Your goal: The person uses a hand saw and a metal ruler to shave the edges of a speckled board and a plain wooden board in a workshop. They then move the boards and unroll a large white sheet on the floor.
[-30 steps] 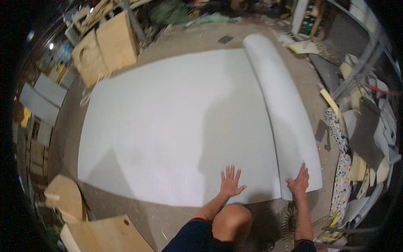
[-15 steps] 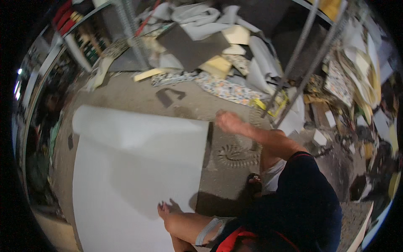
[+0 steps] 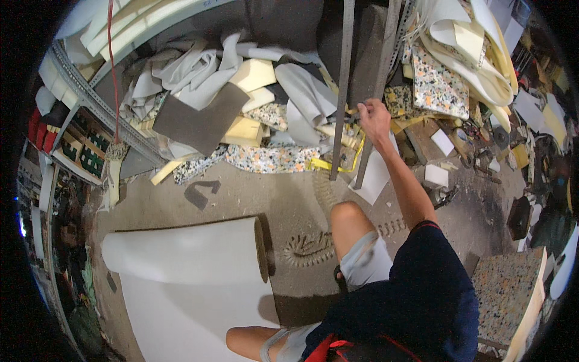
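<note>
My right hand (image 3: 375,119) is stretched forward at one of two long grey metal bars (image 3: 365,163) that stand leaning at the back. Its fingers are bent and closed at the bar, which passes behind the hand. The second metal bar (image 3: 339,130) is just left of my fingertips. My left hand is out of sight. A wide white sheet (image 3: 181,308) lies across the floor in front of my knees, its far end rolled into a thick roll (image 3: 187,250) with a dark edge.
Foam offcuts (image 3: 274,158), grey fabric (image 3: 199,75) and a dark sheet (image 3: 202,117) are heaped at the back. A coiled hose (image 3: 307,250) lies on the floor right of the roll. A speckled foam block (image 3: 506,289) stands on the right, and metal shelving (image 3: 96,108) on the left.
My right hand has moved from above the floor beside the roll up and right to the metal bar. My left hand, near my knee before, has left the picture. The view has shifted.
</note>
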